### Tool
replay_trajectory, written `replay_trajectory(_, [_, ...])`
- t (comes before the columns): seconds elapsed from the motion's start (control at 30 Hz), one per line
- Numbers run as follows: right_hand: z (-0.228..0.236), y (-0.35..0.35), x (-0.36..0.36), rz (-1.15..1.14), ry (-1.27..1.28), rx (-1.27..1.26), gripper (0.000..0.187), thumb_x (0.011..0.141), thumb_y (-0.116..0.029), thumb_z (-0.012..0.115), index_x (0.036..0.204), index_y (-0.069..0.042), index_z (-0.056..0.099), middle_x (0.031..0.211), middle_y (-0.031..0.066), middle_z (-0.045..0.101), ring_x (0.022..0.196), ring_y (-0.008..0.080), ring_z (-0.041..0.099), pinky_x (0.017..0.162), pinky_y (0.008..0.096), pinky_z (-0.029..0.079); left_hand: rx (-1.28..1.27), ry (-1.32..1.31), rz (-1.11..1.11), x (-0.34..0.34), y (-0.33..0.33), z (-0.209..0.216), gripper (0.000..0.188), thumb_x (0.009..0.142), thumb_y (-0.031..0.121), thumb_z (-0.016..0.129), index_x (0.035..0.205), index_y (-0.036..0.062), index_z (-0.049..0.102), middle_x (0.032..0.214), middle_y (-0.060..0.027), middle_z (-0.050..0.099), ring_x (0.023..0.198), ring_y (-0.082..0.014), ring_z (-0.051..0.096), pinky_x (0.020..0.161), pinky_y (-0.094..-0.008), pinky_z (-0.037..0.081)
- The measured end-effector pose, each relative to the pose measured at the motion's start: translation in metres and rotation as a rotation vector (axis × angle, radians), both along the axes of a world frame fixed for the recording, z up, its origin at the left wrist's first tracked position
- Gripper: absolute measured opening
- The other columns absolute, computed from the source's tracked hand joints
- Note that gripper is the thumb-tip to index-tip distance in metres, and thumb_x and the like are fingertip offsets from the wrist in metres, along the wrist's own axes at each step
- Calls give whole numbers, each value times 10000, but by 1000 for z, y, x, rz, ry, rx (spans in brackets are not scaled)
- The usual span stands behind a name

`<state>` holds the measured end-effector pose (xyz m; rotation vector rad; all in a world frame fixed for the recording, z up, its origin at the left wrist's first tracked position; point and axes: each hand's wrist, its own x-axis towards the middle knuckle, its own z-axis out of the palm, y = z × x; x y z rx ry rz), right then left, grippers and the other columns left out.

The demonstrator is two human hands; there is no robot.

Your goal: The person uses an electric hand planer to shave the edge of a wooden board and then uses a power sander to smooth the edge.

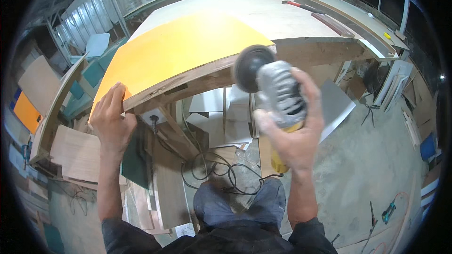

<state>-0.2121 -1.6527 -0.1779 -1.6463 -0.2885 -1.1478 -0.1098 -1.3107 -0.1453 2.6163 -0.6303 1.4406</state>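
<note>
My right hand point(299, 131) is wrapped round an angle grinder point(282, 91) with a dusty grey head and a yellow body. Its round dark disc point(254, 68), blurred, is at the right end of the front edge of an orange-yellow board point(188, 42); whether it touches the edge I cannot tell. The board lies flat on the workbench, its raw wooden edge toward me. My left hand point(113, 110) rests on the board's near left corner, fingers over the top and thumb at the edge.
A pale worktop point(226, 7) extends behind the board, with a red-and-black tool point(301, 6) and long strips at its right. Below, a black cord point(226, 171) loops near my legs. White panels point(221, 117) lean under the bench. A teal power tool point(388, 211) lies on the floor at right.
</note>
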Motion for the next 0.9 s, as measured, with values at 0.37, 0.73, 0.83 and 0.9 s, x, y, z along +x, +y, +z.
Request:
replay_trajectory(0.37, [10, 19, 6, -64, 58, -107, 705, 735, -132, 844, 1393, -148, 592, 1138, 146, 654, 965, 267, 706, 852, 390, 582, 141, -165, -77, 25, -72, -1, 622, 662, 5, 684, 1283, 40, 654, 1286, -137, 703, 1208, -294, 673, 982, -406, 538])
replay_trajectory(0.73, [8, -36, 13, -86, 55, -60, 730, 722, -47, 818, 1404, -91, 561, 1230, 128, 650, 1080, 214, 670, 956, 346, 536, 122, -204, -133, 30, -72, -6, 607, 641, -29, 641, 1243, 20, 700, 1230, -162, 734, 1162, -315, 704, 966, -409, 552])
replay_trajectory(0.83, [9, -40, 13, -45, 82, -22, 734, 735, -24, 797, 1422, -97, 548, 1297, 95, 608, 1130, 186, 622, 1002, 331, 508, 128, -191, -138, 28, -74, -2, 609, 649, -23, 632, 1252, 23, 698, 1235, -166, 732, 1164, -315, 704, 974, -408, 550])
replay_trajectory(0.9, [9, -46, 14, -38, 74, -9, 728, 751, -26, 791, 1430, -104, 542, 1315, 94, 599, 1152, 195, 613, 1020, 335, 498, 135, -183, -128, 29, -73, -2, 608, 653, 0, 647, 1258, 23, 696, 1228, -179, 731, 1175, -319, 701, 988, -412, 546])
